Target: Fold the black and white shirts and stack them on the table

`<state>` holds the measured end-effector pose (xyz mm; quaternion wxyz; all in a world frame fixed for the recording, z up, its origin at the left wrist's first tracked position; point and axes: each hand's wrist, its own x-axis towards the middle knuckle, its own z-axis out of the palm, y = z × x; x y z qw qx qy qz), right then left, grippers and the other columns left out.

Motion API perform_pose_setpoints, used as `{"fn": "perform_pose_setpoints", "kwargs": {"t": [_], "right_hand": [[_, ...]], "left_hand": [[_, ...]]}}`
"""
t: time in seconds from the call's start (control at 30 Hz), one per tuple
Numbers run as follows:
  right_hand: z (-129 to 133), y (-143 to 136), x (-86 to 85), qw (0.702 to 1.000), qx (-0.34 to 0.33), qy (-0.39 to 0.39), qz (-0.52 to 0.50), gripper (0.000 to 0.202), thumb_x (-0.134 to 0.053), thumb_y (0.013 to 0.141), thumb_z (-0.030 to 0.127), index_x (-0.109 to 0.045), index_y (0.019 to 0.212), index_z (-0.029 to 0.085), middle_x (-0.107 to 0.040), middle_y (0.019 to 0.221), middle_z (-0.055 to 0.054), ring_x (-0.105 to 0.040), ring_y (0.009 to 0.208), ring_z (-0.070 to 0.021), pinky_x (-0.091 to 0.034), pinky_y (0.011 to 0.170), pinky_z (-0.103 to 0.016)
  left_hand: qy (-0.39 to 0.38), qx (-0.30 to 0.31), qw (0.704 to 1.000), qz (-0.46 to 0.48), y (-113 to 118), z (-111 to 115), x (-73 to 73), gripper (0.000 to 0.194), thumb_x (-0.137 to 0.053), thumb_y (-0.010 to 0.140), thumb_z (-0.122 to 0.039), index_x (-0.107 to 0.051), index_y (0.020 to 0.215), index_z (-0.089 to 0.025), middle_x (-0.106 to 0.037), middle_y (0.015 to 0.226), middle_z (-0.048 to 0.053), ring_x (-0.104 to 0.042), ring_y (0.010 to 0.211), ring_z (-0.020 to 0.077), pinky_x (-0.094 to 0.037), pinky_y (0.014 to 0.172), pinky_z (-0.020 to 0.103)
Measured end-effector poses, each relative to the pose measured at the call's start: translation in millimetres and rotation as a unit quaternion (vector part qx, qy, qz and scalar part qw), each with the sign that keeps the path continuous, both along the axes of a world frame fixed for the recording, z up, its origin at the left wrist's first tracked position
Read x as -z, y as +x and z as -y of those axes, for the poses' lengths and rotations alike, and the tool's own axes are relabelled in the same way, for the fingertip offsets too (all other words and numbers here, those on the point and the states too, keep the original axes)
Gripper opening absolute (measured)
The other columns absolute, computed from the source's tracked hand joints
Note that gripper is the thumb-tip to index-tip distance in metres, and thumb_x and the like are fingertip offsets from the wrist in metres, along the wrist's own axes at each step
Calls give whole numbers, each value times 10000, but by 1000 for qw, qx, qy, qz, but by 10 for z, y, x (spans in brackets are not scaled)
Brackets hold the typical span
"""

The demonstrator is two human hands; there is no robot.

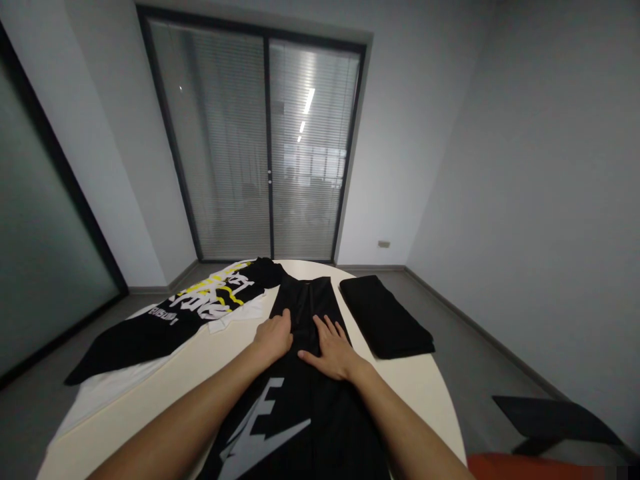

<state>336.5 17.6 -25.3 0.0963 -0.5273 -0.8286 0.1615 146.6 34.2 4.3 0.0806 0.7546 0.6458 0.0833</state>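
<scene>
A long black garment (305, 307) with a grey-white print near me lies stretched down the middle of a round white table (430, 387). My left hand (274, 335) rests on its left edge with the fingers curled over the fabric. My right hand (331, 349) lies flat on the cloth just beside it, fingers spread and pointing away. Neither hand lifts anything.
A black shirt with white and yellow lettering (200, 308) lies over white cloth (110, 387) on the table's left. A folded black garment (384, 316) sits on the right side. A dark chair (550, 420) stands at the lower right. Glass doors with blinds (265, 147) are ahead.
</scene>
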Motion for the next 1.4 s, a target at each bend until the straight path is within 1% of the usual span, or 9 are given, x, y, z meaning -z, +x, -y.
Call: {"fn": "perform_pose_setpoints", "kwargs": {"t": [0.2,0.33,0.43,0.57,0.8,1.03,1.1,1.2,1.4], "right_hand": [[-70,-3,15,1000,8,14,6,961,-353,870,788,-265,1570,135,-179,1648,-103,-67,1529,-304,-48,1225,-478],[-148,9,54,999,19,34,17,937,-324,883,785,-289,1564,143,-183,1649,-92,-60,1530,-296,-51,1225,-476],[-162,11,57,998,21,52,27,908,-312,893,778,-308,1560,162,-203,1645,-99,-106,1522,-303,-67,1220,-480],[-109,-12,16,996,39,68,41,900,-319,888,787,-333,1553,181,-285,1615,-126,-224,1481,-332,-149,1197,-488],[-194,-27,119,996,67,58,22,884,-333,924,729,-289,1558,116,-287,1612,-138,-200,1500,-313,-165,1209,-466],[-243,-8,38,993,63,104,-7,677,-385,946,658,-562,1355,150,-397,1549,-134,-317,1440,-298,-235,1186,-435],[-168,-24,-1,995,46,94,0,709,-403,927,682,-532,1399,169,-399,1546,-130,-320,1432,-307,-251,1177,-445],[-75,-45,-9,998,32,50,18,808,-365,920,720,-405,1507,166,-322,1595,-121,-223,1481,-327,-178,1204,-485],[-78,-2,10,999,19,21,18,735,-269,979,659,-354,1542,194,-261,1630,-78,-147,1514,-291,-125,1222,-473]], "left_hand": [[6,19,999,41,-39,-27,56,181,-590,912,-200,-598,1092,-184,-711,1059,90,-672,1030,237,-471,841,303],[2,37,997,67,-20,44,88,215,-591,931,-269,-597,1137,-209,-722,1015,40,-679,988,173,-465,824,244],[-6,30,998,56,-64,203,102,264,-642,878,-327,-608,1105,-195,-716,1017,76,-685,961,228,-478,778,288],[-30,32,998,34,-124,367,107,118,-644,857,-314,-644,901,-205,-718,903,78,-699,860,264,-468,703,314],[-20,23,998,60,-100,264,104,166,-529,958,-354,-631,923,-227,-728,924,40,-692,883,212,-439,688,274],[-2,34,997,64,-144,314,92,137,-566,933,-364,-572,976,-234,-713,890,25,-688,863,214,-432,681,277],[-3,53,997,48,-165,379,82,173,-602,899,-336,-551,1030,-236,-708,898,29,-688,856,225,-439,690,287],[-8,75,996,37,-173,416,53,181,-570,891,-233,-546,1070,-228,-704,915,42,-685,854,229,-448,713,297],[20,122,972,200,-75,301,63,156,-477,971,-252,-606,1057,-234,-699,883,10,-668,868,184,-467,761,262]]}}
